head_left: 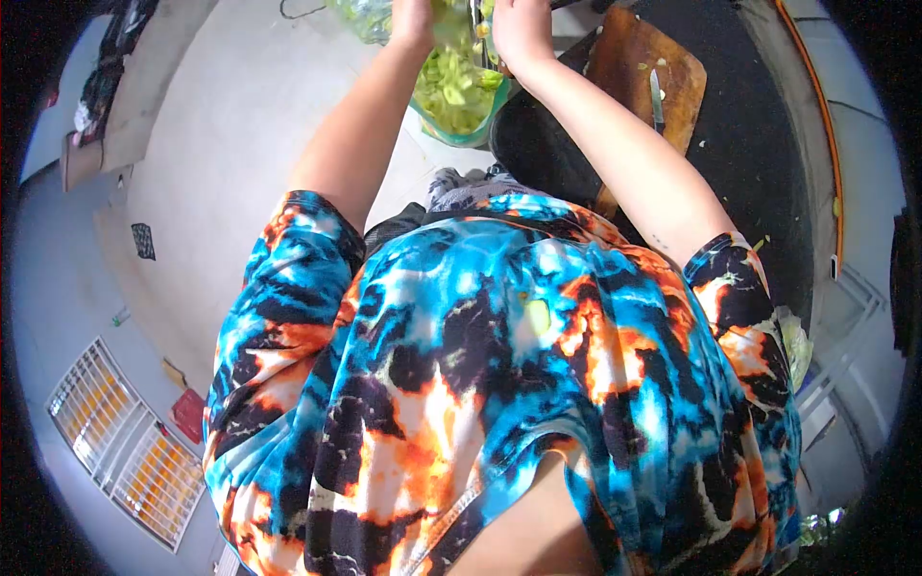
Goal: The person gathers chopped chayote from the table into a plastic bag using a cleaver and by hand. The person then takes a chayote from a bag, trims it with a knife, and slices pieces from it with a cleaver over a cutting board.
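Vegetable position: pale-green chopped vegetable pieces (458, 91) lie between and just below the bare left hand (413, 23) and the bare right hand (521, 36), at the top edge of the view; the upper pieces are blurred
Left fingers: cut off by the top edge; spread and grip cannot be told; the hand is beside the left of the vegetable pieces and near the clear plastic bag with green contents (359, 17)
Right fingers: partly cut off by the top edge; the hand is beside the right of the vegetable pieces; whether it grips anything cannot be told
Hand count: two, one at each side of the vegetable pieces
Vegetable count: many; overlap and blur prevent an exact figure
Single items: one green-rimmed container (461, 140), one round black basin (538, 144), one brown wooden cutting board (687, 77), one small knife with a grey blade and dark handle (656, 96)
Green-rimmed container: holds vegetable pieces; located below the hands, just left of the basin
Plastic bag: green contents, exact kind unclear
Black basin: dark interior, partly behind the right forearm; contents cannot be told
Cutting board: bears the knife and small pale scraps; rests on a flat black surface (754, 163)
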`<state>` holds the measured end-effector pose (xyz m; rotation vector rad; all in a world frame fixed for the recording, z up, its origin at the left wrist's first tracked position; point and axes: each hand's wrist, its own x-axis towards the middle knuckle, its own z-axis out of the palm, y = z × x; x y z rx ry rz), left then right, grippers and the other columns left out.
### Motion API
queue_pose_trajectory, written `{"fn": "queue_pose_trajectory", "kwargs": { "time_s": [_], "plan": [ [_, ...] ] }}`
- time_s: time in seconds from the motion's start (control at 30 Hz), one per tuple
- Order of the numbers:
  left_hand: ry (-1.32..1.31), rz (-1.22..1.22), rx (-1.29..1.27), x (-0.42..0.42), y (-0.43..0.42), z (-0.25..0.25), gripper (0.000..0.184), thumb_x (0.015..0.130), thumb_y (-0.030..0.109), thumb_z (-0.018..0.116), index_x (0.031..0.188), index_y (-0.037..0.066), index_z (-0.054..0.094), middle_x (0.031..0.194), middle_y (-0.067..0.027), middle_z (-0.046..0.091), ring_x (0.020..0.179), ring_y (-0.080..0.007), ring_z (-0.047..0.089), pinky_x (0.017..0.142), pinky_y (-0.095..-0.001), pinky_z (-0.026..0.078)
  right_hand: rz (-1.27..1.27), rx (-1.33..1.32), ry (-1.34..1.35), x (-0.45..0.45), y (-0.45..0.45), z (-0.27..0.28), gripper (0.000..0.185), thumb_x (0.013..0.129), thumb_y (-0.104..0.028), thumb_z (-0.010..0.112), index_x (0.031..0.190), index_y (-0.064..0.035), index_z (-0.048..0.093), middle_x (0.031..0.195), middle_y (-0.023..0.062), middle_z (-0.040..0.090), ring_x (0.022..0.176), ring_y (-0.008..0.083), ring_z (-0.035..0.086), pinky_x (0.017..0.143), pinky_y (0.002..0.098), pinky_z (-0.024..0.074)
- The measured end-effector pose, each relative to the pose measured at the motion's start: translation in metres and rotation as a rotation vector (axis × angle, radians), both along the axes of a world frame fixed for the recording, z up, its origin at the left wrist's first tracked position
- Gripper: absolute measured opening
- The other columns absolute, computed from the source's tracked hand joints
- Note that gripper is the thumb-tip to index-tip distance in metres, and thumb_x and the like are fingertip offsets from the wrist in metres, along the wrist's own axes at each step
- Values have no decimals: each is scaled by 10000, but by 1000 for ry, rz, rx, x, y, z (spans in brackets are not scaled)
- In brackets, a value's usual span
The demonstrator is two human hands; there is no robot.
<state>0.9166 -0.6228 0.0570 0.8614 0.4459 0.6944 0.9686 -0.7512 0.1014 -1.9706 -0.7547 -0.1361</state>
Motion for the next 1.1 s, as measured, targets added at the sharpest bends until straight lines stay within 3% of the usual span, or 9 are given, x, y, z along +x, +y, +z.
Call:
{"fn": "queue_pose_trajectory", "kwargs": {
  "time_s": [0.13, 0.2, 0.3, 0.4, 0.57, 0.67, 0.9, 1.0, 1.1],
  "plan": [
    [241, 125, 104, -3, 28, -45, 271, 883, 339, 506, 993, 133, 642, 878, -30, 623, 735, -119, 544, 605, -301, 447, 117, 8, 408, -22, -13, 45, 502, 961, -341, 424, 1277, 48, 409, 850, 252, 619, 661, 332, 617, 649, 411, 488],
    [280, 106, 79, -14, 36, -53, 362, 877, 370, 523, 1056, 67, 612, 949, -93, 597, 861, -203, 566, 723, -344, 472, 149, 57, 462, -24, -17, 46, 511, 961, -348, 422, 1282, 50, 405, 790, 225, 618, 558, 286, 598, 593, 390, 487],
    [400, 298, 107, -38, 35, -54, 449, 822, 383, 579, 1071, 10, 574, 937, -101, 601, 839, -229, 588, 722, -359, 478, 174, 16, 622, -33, -14, 53, 482, 958, -319, 433, 1276, 44, 412, 793, 215, 613, 648, 294, 613, 634, 397, 479],
    [487, 132, 65, -45, 31, -64, 401, 799, 441, 588, 1103, 188, 656, 1100, -159, 603, 1008, -313, 567, 883, -393, 446, 161, 35, 318, -9, -5, 8, 396, 955, -280, 449, 1204, 27, 458, 781, 182, 605, 735, 275, 615, 672, 396, 468],
    [923, -73, 576, -68, 32, -73, 401, 845, 340, 604, 1092, 30, 658, 1073, -96, 661, 991, -171, 585, 874, -286, 427, 327, -18, 602, -7, 3, -11, 357, 909, -269, 498, 1055, 55, 523, 1016, 261, 601, 980, 386, 583, 829, 446, 437],
    [808, 66, 442, -17, 22, -83, 427, 848, 328, 610, 1145, 22, 624, 1110, -110, 643, 1028, -177, 567, 904, -286, 407, 257, -34, 588, 36, 1, -83, 350, 909, -253, 496, 1081, 51, 514, 995, 234, 611, 938, 361, 596, 809, 434, 443],
    [326, 325, 763, 28, 8, -10, 367, 921, 301, 524, 1126, -2, 547, 997, -140, 559, 983, -236, 535, 861, -335, 438, 327, -31, 851, 8, 3, -28, 349, 914, -228, 505, 1106, 63, 488, 1016, 231, 607, 944, 336, 597, 814, 412, 446],
    [264, 396, 790, 38, -15, 12, 321, 907, 190, 554, 1159, -4, 508, 1072, -155, 522, 1001, -239, 527, 877, -326, 427, 304, 61, 589, 10, 20, -35, 184, 956, -174, 464, 1020, -7, 510, 824, 49, 548, 766, 122, 505, 684, 280, 417],
    [236, 380, 734, 43, -17, 23, 227, 896, 136, 547, 1077, 0, 523, 1016, -129, 522, 927, -211, 529, 828, -315, 437, 300, 177, 728, 13, 17, -18, 216, 937, -178, 483, 1037, 11, 513, 890, 122, 583, 816, 199, 547, 746, 346, 436]
  ]
}}
